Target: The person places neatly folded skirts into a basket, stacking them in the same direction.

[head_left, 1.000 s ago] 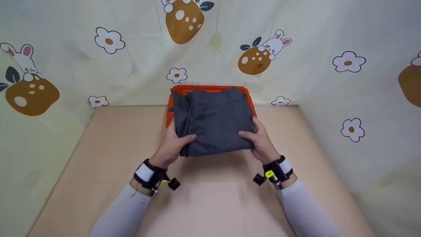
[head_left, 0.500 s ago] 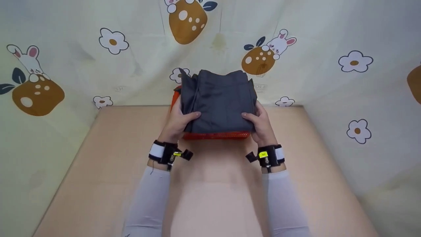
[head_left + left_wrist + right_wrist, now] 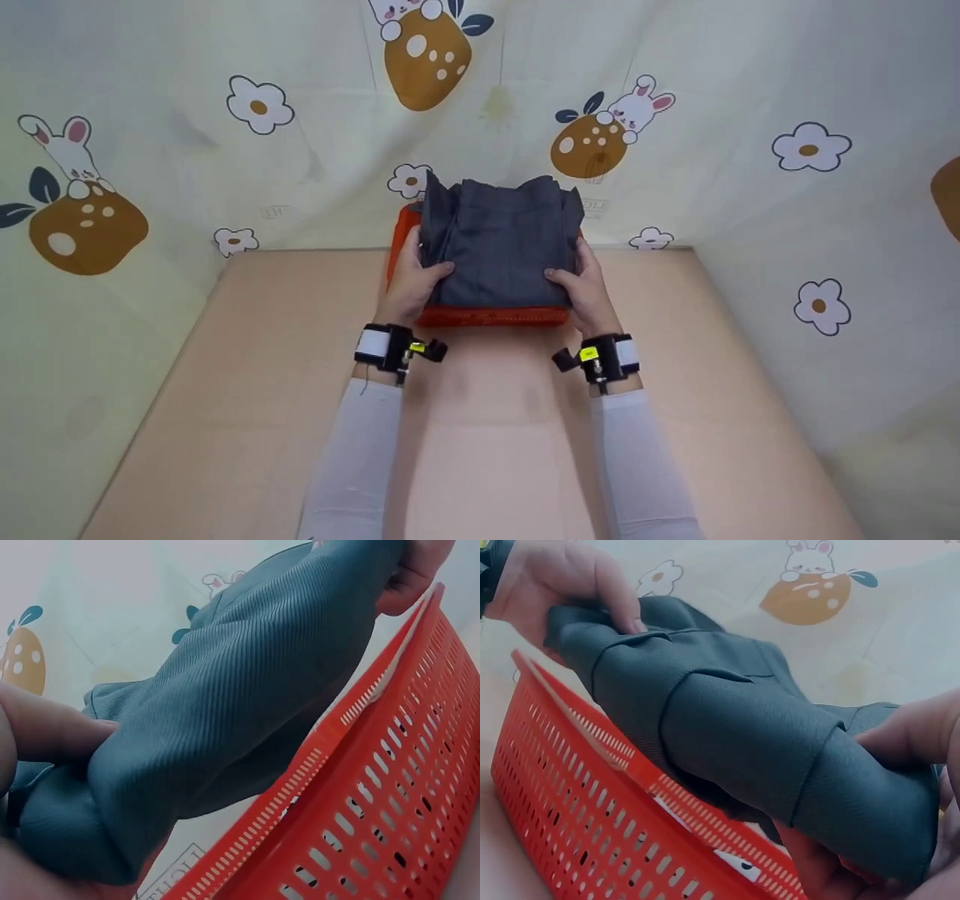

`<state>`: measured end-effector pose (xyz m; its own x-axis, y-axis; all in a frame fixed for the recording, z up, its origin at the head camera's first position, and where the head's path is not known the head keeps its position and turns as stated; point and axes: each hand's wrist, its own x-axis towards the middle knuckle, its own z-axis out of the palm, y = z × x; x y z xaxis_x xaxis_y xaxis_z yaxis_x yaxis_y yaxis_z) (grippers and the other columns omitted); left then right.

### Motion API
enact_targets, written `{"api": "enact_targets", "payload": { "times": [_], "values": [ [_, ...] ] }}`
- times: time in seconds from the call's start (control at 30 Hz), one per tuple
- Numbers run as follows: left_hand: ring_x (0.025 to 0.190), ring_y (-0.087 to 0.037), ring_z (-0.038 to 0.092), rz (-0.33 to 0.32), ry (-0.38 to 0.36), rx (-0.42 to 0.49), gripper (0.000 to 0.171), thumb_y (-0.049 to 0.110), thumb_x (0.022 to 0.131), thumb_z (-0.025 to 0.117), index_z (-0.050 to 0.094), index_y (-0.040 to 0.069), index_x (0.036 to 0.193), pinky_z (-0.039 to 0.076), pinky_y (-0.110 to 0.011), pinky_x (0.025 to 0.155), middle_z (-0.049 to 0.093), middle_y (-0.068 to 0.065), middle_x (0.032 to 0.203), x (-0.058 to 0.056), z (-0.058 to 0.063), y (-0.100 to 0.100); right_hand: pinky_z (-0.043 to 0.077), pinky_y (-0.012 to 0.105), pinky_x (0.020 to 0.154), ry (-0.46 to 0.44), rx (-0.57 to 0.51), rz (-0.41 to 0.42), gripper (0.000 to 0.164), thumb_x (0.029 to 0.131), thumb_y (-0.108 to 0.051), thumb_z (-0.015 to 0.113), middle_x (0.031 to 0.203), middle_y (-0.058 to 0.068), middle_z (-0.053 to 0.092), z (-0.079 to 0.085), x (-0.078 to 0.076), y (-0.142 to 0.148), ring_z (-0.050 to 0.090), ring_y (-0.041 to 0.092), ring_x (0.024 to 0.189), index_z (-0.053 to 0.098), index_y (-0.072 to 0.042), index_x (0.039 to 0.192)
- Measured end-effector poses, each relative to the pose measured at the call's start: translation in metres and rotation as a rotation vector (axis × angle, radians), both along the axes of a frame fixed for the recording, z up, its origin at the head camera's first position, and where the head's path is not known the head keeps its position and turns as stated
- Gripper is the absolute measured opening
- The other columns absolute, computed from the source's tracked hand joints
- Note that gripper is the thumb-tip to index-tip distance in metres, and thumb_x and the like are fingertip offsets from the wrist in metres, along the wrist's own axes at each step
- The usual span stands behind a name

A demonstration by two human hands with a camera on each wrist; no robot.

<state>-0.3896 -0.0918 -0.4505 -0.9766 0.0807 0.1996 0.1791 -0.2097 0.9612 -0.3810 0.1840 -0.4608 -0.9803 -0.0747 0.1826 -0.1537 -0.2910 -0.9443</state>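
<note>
A folded dark grey garment [image 3: 502, 240] hangs over the orange-red plastic basket [image 3: 491, 316], covering most of its opening in the head view. My left hand [image 3: 411, 285] grips its left side, thumb on top and fingers underneath. On the opposite side my right hand [image 3: 585, 289] holds it the same way. Both wrist views show the garment [image 3: 225, 682] sagging between the hands, above the basket's slotted rim [image 3: 622, 757]. The fingers under the cloth are partly hidden. Its kind cannot be told from the folds.
Under the basket lies a pale tan tabletop [image 3: 487, 450]. A curtain [image 3: 315, 195] printed with rabbits and flowers stands close behind and along both sides. Inside the basket, a white piece with a dark mark [image 3: 737, 864] shows past the rim.
Both hands have carried the garment forward, away from the body, until it is over the basket. In the last half second it has sunk slightly towards the rim.
</note>
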Motion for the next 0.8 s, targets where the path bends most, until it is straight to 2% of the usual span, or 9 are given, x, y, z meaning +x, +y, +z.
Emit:
{"api": "enact_targets", "payload": {
  "times": [0.1, 0.13, 0.23, 0.33, 0.4, 0.47, 0.6, 0.8],
  "values": [
    [0.126, -0.022, 0.046, 0.056, 0.037, -0.039, 0.065, -0.017, 0.082, 0.06, 0.041, 0.01, 0.139, 0.035, -0.036, 0.11, 0.05, -0.009, 0.139, -0.002, 0.001, 0.002, 0.03, 0.043, 0.12, 0.008, 0.022, -0.054, 0.074, 0.086, 0.011, 0.059, 0.156, 0.004, 0.038, 0.0, -0.002, -0.002, 0.039, 0.023, 0.139, 0.035, -0.015, 0.151],
    [0.127, -0.022, 0.045, 0.079, 0.038, -0.044, 0.065, -0.016, 0.082, 0.06, 0.041, 0.01, 0.138, 0.034, -0.036, 0.111, 0.05, -0.009, 0.14, -0.003, 0.002, 0.002, 0.029, 0.042, 0.12, 0.013, 0.06, -0.091, 0.072, 0.087, 0.009, 0.06, 0.156, 0.004, 0.039, 0.0, -0.001, -0.002, 0.039, 0.021, 0.139, 0.036, -0.015, 0.15],
    [0.132, -0.021, 0.046, 0.174, 0.018, -0.074, 0.068, -0.011, 0.084, 0.064, 0.04, 0.014, 0.142, 0.034, -0.036, 0.115, 0.05, -0.01, 0.144, -0.004, 0.002, -0.001, 0.034, 0.041, 0.118, 0.042, 0.259, -0.252, 0.066, 0.09, 0.001, 0.065, 0.152, 0.005, 0.044, 0.002, 0.0, -0.004, 0.043, 0.021, 0.138, 0.041, -0.018, 0.148],
    [0.138, -0.021, 0.044, 0.303, -0.028, -0.142, 0.071, 0.001, 0.088, 0.068, 0.035, 0.024, 0.147, 0.037, -0.038, 0.116, 0.047, -0.009, 0.15, -0.002, 0.003, -0.011, 0.043, 0.041, 0.111, 0.033, 0.497, -0.429, 0.065, 0.091, -0.009, 0.069, 0.149, 0.005, 0.049, 0.004, 0.002, -0.005, 0.049, 0.024, 0.135, 0.042, -0.025, 0.147],
    [0.142, -0.022, 0.041, 0.371, -0.041, -0.181, 0.072, 0.009, 0.09, 0.068, 0.032, 0.026, 0.15, 0.036, -0.038, 0.117, 0.043, -0.009, 0.154, 0.001, 0.004, -0.018, 0.049, 0.043, 0.105, 0.021, 0.58, -0.507, 0.064, 0.091, -0.012, 0.07, 0.147, 0.005, 0.051, 0.005, 0.004, -0.005, 0.053, 0.026, 0.131, 0.043, -0.028, 0.147],
    [0.143, -0.024, 0.04, 0.402, -0.046, -0.177, 0.069, 0.012, 0.092, 0.067, 0.033, 0.026, 0.15, 0.036, -0.039, 0.117, 0.042, -0.009, 0.155, 0.003, 0.005, -0.024, 0.051, 0.043, 0.102, 0.022, 0.597, -0.536, 0.062, 0.092, -0.013, 0.069, 0.145, 0.006, 0.053, 0.006, 0.005, -0.004, 0.054, 0.027, 0.13, 0.044, -0.027, 0.146],
    [0.14, -0.023, 0.044, 0.409, -0.026, -0.169, 0.063, 0.014, 0.093, 0.066, 0.037, 0.024, 0.148, 0.038, -0.039, 0.115, 0.045, -0.007, 0.152, 0.006, 0.005, -0.031, 0.051, 0.044, 0.102, 0.07, 0.584, -0.541, 0.054, 0.093, -0.013, 0.067, 0.141, 0.006, 0.057, 0.003, 0.005, -0.006, 0.055, 0.027, 0.128, 0.048, -0.024, 0.143],
    [0.136, -0.023, 0.048, 0.402, -0.013, -0.194, 0.057, 0.015, 0.093, 0.066, 0.042, 0.022, 0.144, 0.04, -0.039, 0.113, 0.051, -0.006, 0.147, 0.005, 0.0, -0.022, 0.049, 0.044, 0.104, 0.118, 0.574, -0.526, 0.049, 0.093, -0.01, 0.065, 0.139, 0.003, 0.058, 0.002, 0.006, -0.011, 0.055, 0.023, 0.129, 0.053, -0.023, 0.139]
  ]
}}
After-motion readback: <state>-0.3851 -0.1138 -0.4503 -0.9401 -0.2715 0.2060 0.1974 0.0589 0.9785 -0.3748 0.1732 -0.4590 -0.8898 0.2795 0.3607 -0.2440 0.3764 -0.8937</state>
